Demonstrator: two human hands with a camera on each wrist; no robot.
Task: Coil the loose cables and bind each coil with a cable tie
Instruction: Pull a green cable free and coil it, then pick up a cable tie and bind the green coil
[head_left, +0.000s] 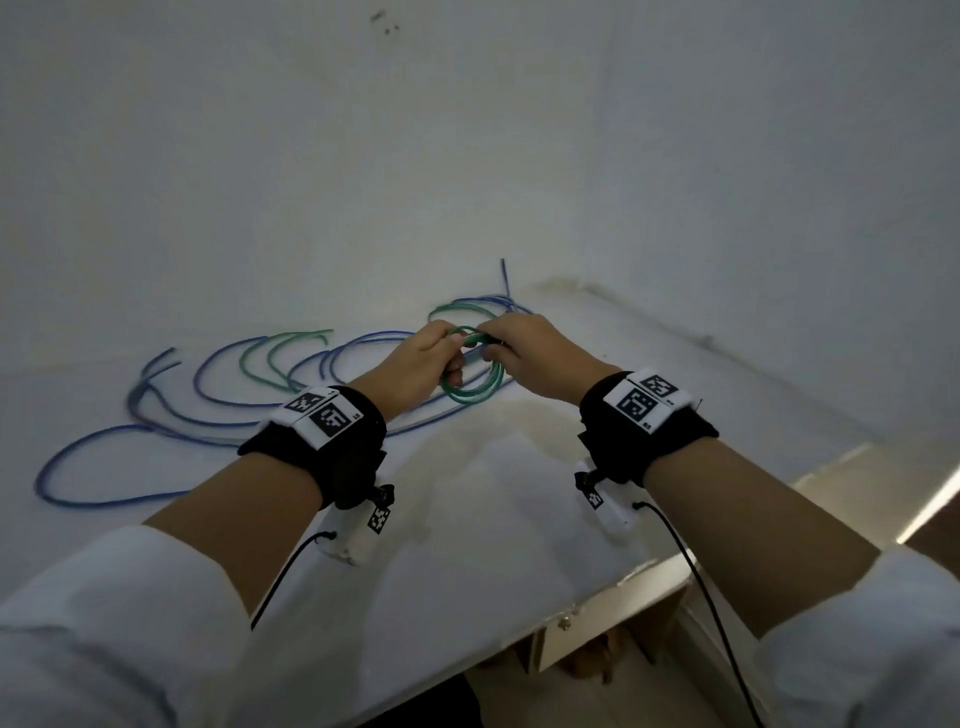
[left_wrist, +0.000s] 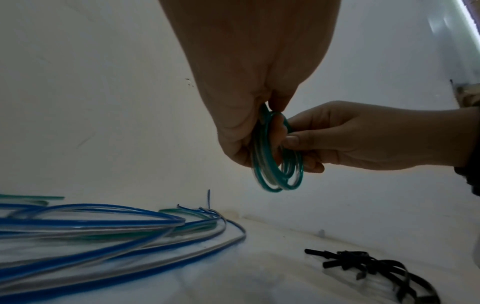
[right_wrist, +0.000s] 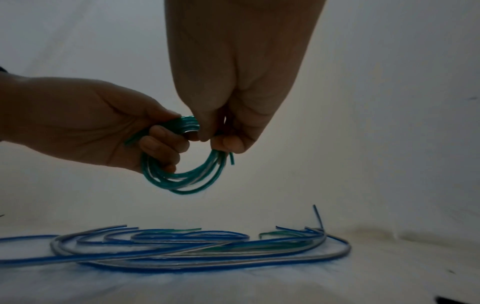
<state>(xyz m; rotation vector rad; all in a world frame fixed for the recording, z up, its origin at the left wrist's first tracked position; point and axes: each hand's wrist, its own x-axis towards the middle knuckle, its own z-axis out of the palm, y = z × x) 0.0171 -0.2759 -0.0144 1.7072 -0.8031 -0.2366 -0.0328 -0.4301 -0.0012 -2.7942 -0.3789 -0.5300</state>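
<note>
A small green cable coil (head_left: 475, 387) (left_wrist: 276, 174) (right_wrist: 182, 181) hangs in the air above the white table (head_left: 493, 493). My left hand (head_left: 428, 364) (right_wrist: 103, 125) grips its left side, fingers curled through the loop. On the coil's top right, my right hand (head_left: 519, 348) (left_wrist: 350, 139) pinches the strands between thumb and fingers. A short free end (right_wrist: 232, 159) sticks down below the right fingers. Black cable ties (left_wrist: 363, 265) lie on the table in the left wrist view.
Loose blue cables (head_left: 171, 410) (right_wrist: 182, 253) and green cables (head_left: 280, 353) sprawl over the table's left and back, below the hands. A white wall (head_left: 467, 156) rises behind. The table's front edge (head_left: 623, 582) runs diagonally at the right.
</note>
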